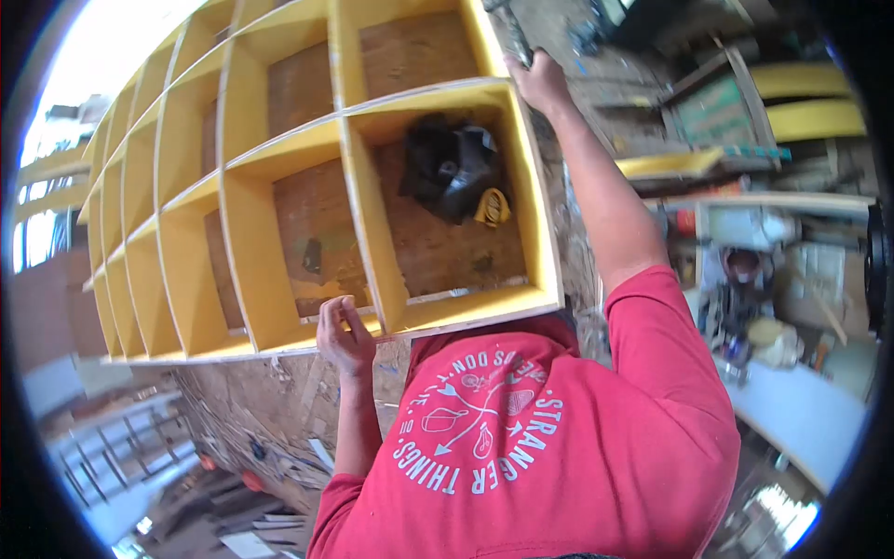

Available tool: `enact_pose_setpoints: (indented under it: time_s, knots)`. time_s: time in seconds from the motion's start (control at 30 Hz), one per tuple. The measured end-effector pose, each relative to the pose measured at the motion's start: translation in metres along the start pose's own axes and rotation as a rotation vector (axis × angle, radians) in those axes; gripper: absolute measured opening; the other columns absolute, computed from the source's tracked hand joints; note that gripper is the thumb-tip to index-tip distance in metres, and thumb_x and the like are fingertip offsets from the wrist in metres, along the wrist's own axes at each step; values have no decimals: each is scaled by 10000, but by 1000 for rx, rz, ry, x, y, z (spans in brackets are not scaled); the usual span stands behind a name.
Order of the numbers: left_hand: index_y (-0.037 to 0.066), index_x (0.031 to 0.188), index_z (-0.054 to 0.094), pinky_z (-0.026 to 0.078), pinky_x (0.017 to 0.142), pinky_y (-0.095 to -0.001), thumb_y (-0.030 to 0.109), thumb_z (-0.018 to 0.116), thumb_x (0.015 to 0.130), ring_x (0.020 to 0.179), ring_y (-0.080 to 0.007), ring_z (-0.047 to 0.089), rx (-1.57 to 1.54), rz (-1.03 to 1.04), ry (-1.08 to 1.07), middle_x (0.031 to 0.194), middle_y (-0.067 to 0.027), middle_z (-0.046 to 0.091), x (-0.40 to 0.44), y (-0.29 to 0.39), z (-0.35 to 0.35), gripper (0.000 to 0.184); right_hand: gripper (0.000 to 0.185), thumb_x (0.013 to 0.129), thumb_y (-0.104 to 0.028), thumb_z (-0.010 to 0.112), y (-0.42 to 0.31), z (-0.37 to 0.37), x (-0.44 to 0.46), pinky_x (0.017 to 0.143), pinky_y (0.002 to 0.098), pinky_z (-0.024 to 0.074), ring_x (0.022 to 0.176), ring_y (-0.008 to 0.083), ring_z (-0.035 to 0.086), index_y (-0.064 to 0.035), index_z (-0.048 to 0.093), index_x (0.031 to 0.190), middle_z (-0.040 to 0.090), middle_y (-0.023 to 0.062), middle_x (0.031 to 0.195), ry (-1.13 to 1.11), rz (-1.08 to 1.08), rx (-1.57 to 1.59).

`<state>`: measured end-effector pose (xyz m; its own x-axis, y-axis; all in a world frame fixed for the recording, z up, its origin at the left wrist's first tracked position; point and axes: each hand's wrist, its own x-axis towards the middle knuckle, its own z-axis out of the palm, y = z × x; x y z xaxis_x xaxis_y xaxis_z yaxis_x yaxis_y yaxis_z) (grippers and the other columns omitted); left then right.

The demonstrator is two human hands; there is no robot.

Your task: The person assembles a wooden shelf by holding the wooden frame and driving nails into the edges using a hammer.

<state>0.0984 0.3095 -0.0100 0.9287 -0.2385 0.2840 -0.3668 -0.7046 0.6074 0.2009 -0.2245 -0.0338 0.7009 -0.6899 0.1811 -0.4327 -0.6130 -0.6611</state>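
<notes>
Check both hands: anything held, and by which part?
Right hand: a hammer-like tool, by its near end. Left hand: at the yellow frame's near edge; can't tell if gripping.

Yellow gridded frame (250,252), left grip (345,343) at its edge, right grip (543,84) around a tool (518,35); black bundle (441,170) inside the frame

Upper right of view: two yellow boards (815,119) near a wooden frame (752,91) around a green panel (712,104); below, cluttered shelving with a dark round pot-like item (741,265), blurry odds and ends, a thin slanted stick (829,317), then a pale tabletop (792,424). Lower left: pale panel with dark grid bars (121,449), wood scraps (214,498) heaped on the ground, small orange-red item (251,481) near them, litter-strewn brown floor (265,405) alongside. Far left: plain brown board (56,312), with a glaring bright opening (98,47) higher up.
</notes>
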Motion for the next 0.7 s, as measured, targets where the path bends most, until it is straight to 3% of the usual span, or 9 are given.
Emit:
enact_pose_setpoints:
  time_s: [0.07,0.13,0.23,0.27,0.33,0.43,0.57,0.67,0.7]
  knots:
    - [22,991,679,546,720,-404,76,631,1045,780,-302,690,24,54,-34,903,-142,696,0,-5,2,90,593,889,-583,791,11,-27,-45,798,493,600,869,425,770,-1,702,958,772,242,897,-59,83,134]
    - [22,992,679,542,718,-403,79,622,1052,769,-302,680,23,56,-53,900,-138,693,0,-4,2,101,536,802,-561,904,10,-59,-101,680,382,564,662,237,696,-67,698,775,715,95,708,-75,65,217]
    - [16,986,668,524,713,-417,116,600,1073,779,-311,666,57,40,-80,904,-143,691,-2,-7,4,149,577,714,-512,983,9,-79,-184,657,360,539,678,191,654,-55,639,792,659,51,719,-90,196,400]
    - [15,986,667,520,712,-421,125,596,1077,783,-313,665,71,22,-90,905,-145,691,-3,-7,4,159,601,704,-487,995,10,-85,-201,683,361,557,696,199,654,-44,638,898,647,47,738,-229,214,373]
    - [13,989,665,511,706,-424,153,577,1092,791,-317,663,77,44,-80,903,-152,689,-4,-8,4,195,545,740,-402,968,3,-91,-227,704,389,575,698,236,689,-48,623,971,682,84,765,-290,231,268]
    - [15,991,670,507,689,-421,173,578,1098,761,-300,657,68,44,-40,880,-145,684,-5,-12,10,211,350,793,-236,831,10,-75,-233,724,453,587,763,353,748,-36,608,974,717,179,801,-253,216,337]
    - [23,1000,682,505,653,-407,195,586,1103,694,-245,640,59,6,-21,831,-122,678,-7,-11,13,222,322,801,-200,792,17,-65,-241,738,487,589,806,414,745,-14,612,992,716,205,809,-153,181,356]
    - [28,1005,689,520,641,-382,210,575,1112,672,-212,658,32,5,-43,805,-101,682,-6,-7,11,240,292,822,-186,775,16,-61,-247,689,468,564,724,360,728,-49,568,975,685,153,765,-93,175,377]
    - [28,1005,690,523,642,-378,211,573,1113,677,-213,667,35,11,-54,805,-99,684,-5,-5,11,243,288,814,-178,766,18,-59,-245,697,483,572,741,376,738,-42,571,978,696,173,784,-96,144,374]
